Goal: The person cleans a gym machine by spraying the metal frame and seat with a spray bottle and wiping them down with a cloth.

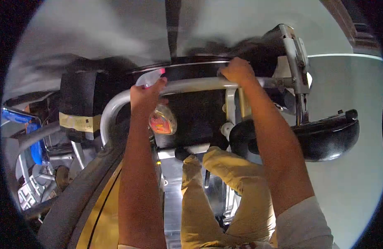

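A clear spray bottle [161,121] with a red label and a white and pink spray head hangs from my left hand [146,96], whose fingers wrap round its neck. My right hand [238,71] is closed at the black edge above the curved grey metal tube [195,85]; whatever lies under its fingers is too small to make out. Both hands are near this tube, my left at its bend and my right above its straight part.
A black padded seat [324,139] juts out at the right beside an upright metal post [295,62]. At the left stand a black pad with a tan band [79,122] and a blue frame [35,143]. A long dark padded bar [81,199] runs along the lower left.
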`<state>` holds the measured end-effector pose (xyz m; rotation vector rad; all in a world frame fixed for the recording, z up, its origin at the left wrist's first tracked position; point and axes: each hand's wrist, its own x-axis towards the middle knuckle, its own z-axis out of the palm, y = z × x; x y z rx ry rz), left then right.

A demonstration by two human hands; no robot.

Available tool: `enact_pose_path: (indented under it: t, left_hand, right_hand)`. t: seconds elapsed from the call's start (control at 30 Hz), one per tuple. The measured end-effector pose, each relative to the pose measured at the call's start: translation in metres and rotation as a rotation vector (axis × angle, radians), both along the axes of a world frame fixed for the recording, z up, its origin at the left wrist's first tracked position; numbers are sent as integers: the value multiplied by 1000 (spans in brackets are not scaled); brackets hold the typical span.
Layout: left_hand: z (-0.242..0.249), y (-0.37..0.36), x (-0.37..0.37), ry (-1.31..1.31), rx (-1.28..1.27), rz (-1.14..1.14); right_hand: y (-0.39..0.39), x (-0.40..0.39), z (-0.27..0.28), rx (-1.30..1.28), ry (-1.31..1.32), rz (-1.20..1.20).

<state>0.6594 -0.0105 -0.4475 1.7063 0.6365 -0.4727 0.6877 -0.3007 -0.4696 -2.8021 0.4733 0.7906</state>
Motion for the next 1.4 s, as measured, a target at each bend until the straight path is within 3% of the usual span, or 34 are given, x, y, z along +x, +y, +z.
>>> enact_pose_path:
  t: [0.13,0.2,0.27,0.37,0.5,0.6,0.7,0.8,0.97,1.03,1.1,1.2,1.3,1.4]
  left_hand:
    - [-16,2,-2,-26,-117,1]
    - [-11,2,0,-9,-100,-22]
    - [-7,0,2,16,-57,-23]
    - [-18,3,1,14,-64,-52]
    - [-19,3,3,2,-83,-35]
    - [-14,2,0,-4,-111,-23]
    - [-23,2,2,-23,-89,-29]
    - [-16,-1,1,-14,-104,-25]
    - [-20,4,2,-6,-97,-67]
    - [-14,3,2,18,-74,-90]
    - [-19,1,3,-14,-65,-60]
    - [-12,1,1,-15,-76,-52]
    - [-17,3,2,-1,-111,-46]
    - [-18,-1,4,36,-81,-35]
  right_hand:
    - [62,10,-25,192,-84,95]
    - [106,0,-10,251,-236,117]
    - [106,-2,-5,247,-195,106]
    - [61,2,-4,135,-46,54]
    - [-38,-11,-30,-86,-218,-1]
    - [6,-3,5,-98,-64,-156]
    - [37,2,-5,92,-41,-62]
    - [74,-4,12,122,-112,-15]
    - [40,-9,14,30,-105,-46]
    - [-8,-3,8,-97,57,-67]
    - [-34,-9,-1,-230,-140,-216]
    - [-16,-4,0,-92,-49,-177]
    - [46,3,-14,214,-97,-44]
    - [115,4,-19,255,-198,107]
